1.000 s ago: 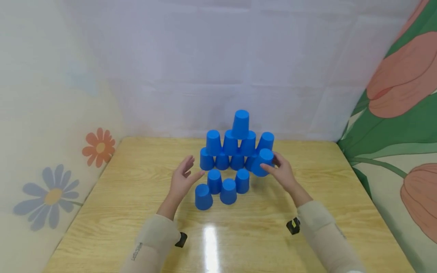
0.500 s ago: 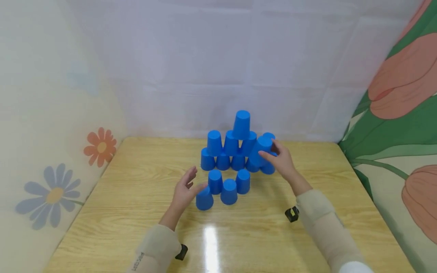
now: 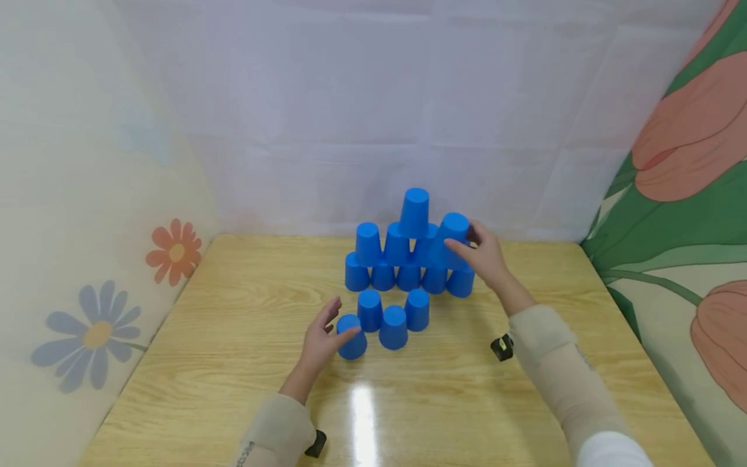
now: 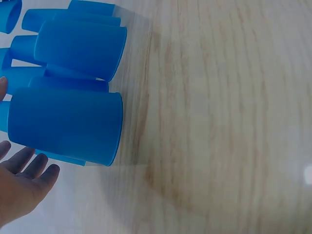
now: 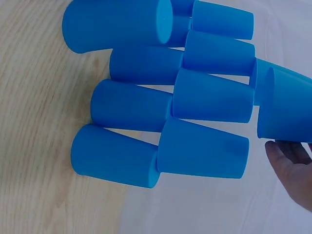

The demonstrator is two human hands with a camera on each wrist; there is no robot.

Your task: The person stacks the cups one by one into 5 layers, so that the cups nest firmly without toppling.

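Note:
My right hand (image 3: 486,256) grips an upside-down blue cup (image 3: 452,226) by its sides, thumb in front. In the head view that cup overlaps the right end of the stack's second row. The right wrist view puts the held cup (image 5: 287,107) level with the stack's upper part, beyond the end cup of the second row (image 5: 204,148). My left hand (image 3: 318,342) has its fingers spread beside the front-left cup (image 3: 352,342), its thumb overlapping the cup. In the left wrist view, loosely extended fingers (image 4: 36,168) lie alongside this cup (image 4: 66,126).
Behind stands a stack of upside-down blue cups: a bottom row (image 3: 382,277), a second row (image 3: 367,245) and one top cup (image 3: 415,214). Between stack and person, loose cups (image 3: 394,329) stand on the wooden table (image 3: 251,292). A white cloth (image 3: 292,130) hangs behind.
My right hand has raised its cup from in front of the bottom row to above the second row's right end. The left hand has lowered from beside the stack to the front-left cup.

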